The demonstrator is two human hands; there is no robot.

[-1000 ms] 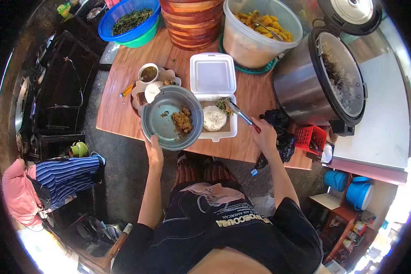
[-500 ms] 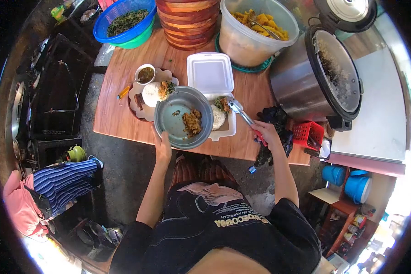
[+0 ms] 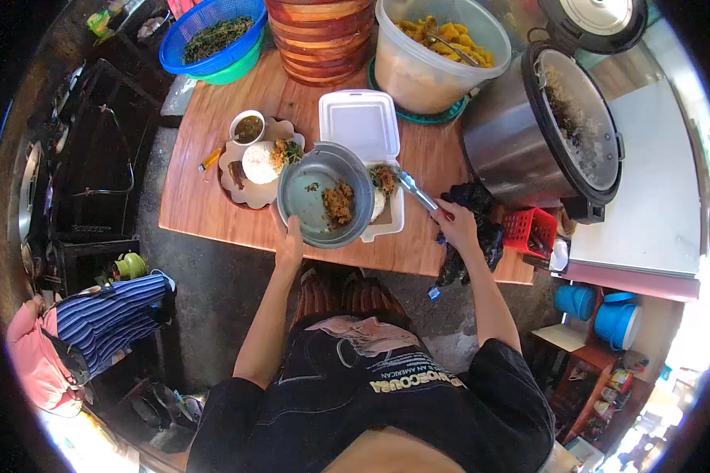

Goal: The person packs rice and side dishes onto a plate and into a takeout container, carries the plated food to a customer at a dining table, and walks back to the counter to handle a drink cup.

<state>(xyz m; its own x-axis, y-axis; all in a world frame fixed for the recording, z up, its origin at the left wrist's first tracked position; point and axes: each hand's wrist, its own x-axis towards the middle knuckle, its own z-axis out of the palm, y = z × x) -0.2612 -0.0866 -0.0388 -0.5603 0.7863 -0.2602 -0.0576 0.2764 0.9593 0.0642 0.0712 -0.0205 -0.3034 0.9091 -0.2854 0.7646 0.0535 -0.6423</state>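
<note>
My left hand (image 3: 289, 240) grips the near-left rim of a grey bowl (image 3: 308, 209), which is tilted and holds a clump of brown shredded food (image 3: 338, 203). In my right hand (image 3: 457, 225) are metal tongs (image 3: 418, 191), their tips at the food inside an open white foam box (image 3: 386, 229). Rice and greens with brown shreds lie in that box, partly hidden by the bowl. Left of the bowl, a scalloped plate (image 3: 235, 154) carries a rice mound (image 3: 260, 163), greens and a dark brown piece. A small cup of sauce (image 3: 248, 128) with a spoon stands at its edge.
Along the back are a blue basket of greens (image 3: 244, 43), a stacked wooden container (image 3: 322, 43) and a clear tub of yellow food (image 3: 426, 79). At right stand a big rice cooker (image 3: 505, 134), black plastic bag (image 3: 481, 206) and red basket (image 3: 521, 229). Another person (image 3: 43, 355) is at lower left.
The grey bowl has shifted right and slightly up in my left hand, covering more of the foam box. My right hand and the tongs have stayed nearly in place over the box.
</note>
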